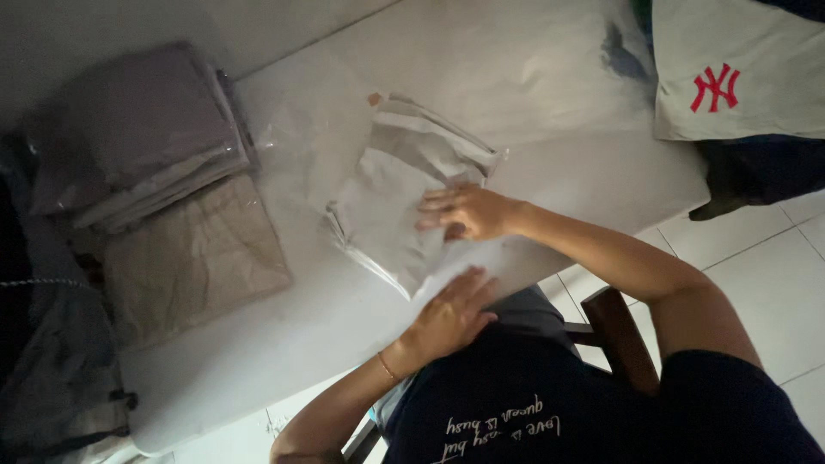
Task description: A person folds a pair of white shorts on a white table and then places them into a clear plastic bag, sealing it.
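A folded pale garment in a clear plastic bag [387, 193] lies on the white table [533, 69]. My right hand [468, 212] lies flat on the bag's near right part, fingers spread and pointing left. My left hand [449, 316], with a thin bracelet at the wrist, presses palm down on the bag's near corner at the table's edge. Neither hand is closed around anything. The bag's open flap [430, 120] sticks up at the far end.
A stack of bagged grey folded garments [137, 129] sits at the table's left, with a tan bagged one [193, 258] beside it. A white cloth with a red emblem [739, 73] lies at the top right. A wooden chair [617, 331] stands on the tiled floor [773, 266].
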